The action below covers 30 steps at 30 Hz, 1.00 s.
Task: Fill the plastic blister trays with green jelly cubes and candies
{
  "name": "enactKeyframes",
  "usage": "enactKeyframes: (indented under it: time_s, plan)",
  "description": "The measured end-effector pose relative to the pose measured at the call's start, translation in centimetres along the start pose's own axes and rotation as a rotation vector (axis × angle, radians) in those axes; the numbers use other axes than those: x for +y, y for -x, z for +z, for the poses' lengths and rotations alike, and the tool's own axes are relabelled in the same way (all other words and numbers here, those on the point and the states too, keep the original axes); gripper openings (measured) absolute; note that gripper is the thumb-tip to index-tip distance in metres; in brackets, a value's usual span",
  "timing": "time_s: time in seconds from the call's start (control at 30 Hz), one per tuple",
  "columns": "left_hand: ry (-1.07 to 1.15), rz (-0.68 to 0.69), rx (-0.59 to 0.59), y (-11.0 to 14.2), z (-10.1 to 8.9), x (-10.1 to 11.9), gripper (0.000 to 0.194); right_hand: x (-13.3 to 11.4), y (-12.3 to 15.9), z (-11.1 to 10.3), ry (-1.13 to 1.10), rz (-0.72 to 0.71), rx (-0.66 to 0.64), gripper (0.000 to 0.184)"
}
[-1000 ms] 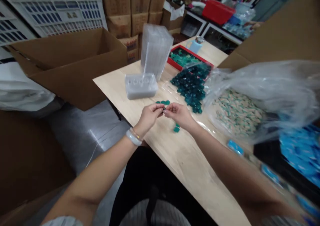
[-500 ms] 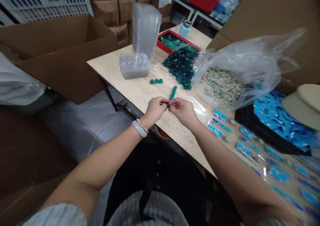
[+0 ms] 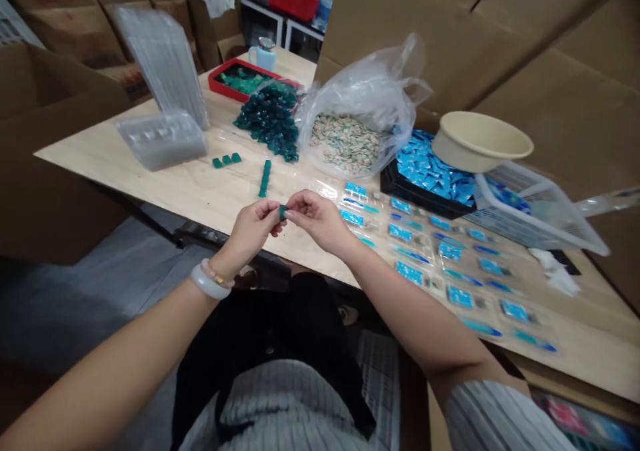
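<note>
My left hand and my right hand meet over the table's front edge. Both pinch one small dark-green square piece between their fingertips. Just beyond them, a short row of green pieces lies on the wood. Further left is a second, shorter row of green pieces. A heap of glossy dark-teal pieces lies behind the rows. To my right, clear blister trays hold blue packets and blue-green pen-like sticks.
Stacked clear plastic trays stand at the left. Behind are a red tray, a light-blue mug and a plastic bag of small pale pieces. A black tray of blue packets, a cream basin and a white basket stand right.
The view has swung to the right, showing more blister trays and the basket. My hands have drawn away from the green row, and the small green piece now shows between my fingertips.
</note>
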<state>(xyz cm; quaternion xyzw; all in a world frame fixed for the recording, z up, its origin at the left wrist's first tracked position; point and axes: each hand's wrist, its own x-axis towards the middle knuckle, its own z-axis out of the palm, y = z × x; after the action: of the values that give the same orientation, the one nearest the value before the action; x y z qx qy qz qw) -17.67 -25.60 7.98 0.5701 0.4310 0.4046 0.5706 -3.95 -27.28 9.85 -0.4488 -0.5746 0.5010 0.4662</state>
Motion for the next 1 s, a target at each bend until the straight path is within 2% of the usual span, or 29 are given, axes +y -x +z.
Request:
enactKeyframes:
  time_s: [0.1, 0.23, 0.33, 0.4, 0.47, 0.53, 0.6, 0.67, 0.73, 0.8, 1.0]
  plan:
    - [-0.106, 0.112, 0.139, 0.4, 0.7, -0.3, 0.014, 0.3, 0.3, -0.1, -0.066, 0.019, 0.038, 0.016]
    - [-0.388, 0.277, 0.255, 0.8, 0.7, -0.8, 0.011, 0.9, -0.2, 0.4, -0.223, 0.143, 0.032, 0.021]
    - [-0.501, 0.33, 0.337, -0.5, -1.4, -1.3, 0.017, 1.8, -2.9, 1.5, -0.343, 0.25, -0.019, 0.024]
    - [-0.565, 0.33, 0.384, -2.2, -4.2, -1.9, 0.021, 2.8, -6.4, 2.7, -0.338, 0.269, -0.077, 0.023]
    - [-0.691, 0.301, 0.436, -4.2, -7.9, -2.9, 0.024, 4.1, -11.1, 4.3, -0.182, 0.188, -0.124, 0.019]
    - [-0.89, 0.253, 0.464, -6.1, -11.7, -4.2, 0.024, 5.7, -16.2, 6.3, 0.115, -0.005, -0.165, 0.013]
    - [-1.081, 0.198, 0.433, -7.6, -14.8, -5.7, 0.022, 7.2, -21.0, 8.4, 0.458, -0.246, -0.249, 0.008]
    - [-1.171, 0.152, 0.365, -8.4, -16.7, -6.9, 0.02, 8.5, -24.6, 10.2, 0.716, -0.43, -0.399, 0.011]
    - [-1.173, 0.135, 0.311, -8.7, -17.6, -7.8, 0.018, 9.5, -26.7, 11.4, 0.824, -0.509, -0.534, 0.013]
    - [-1.136, 0.138, 0.288, -8.5, -17.8, -8.3, 0.018, 10.3, -27.8, 11.7, 0.841, -0.531, -0.608, 0.013]
    - [-1.044, 0.152, 0.286, -7.9, -18.2, -8.6, 0.017, 11.7, -27.4, 11.5, 0.964, -0.56, -0.625, 0.017]
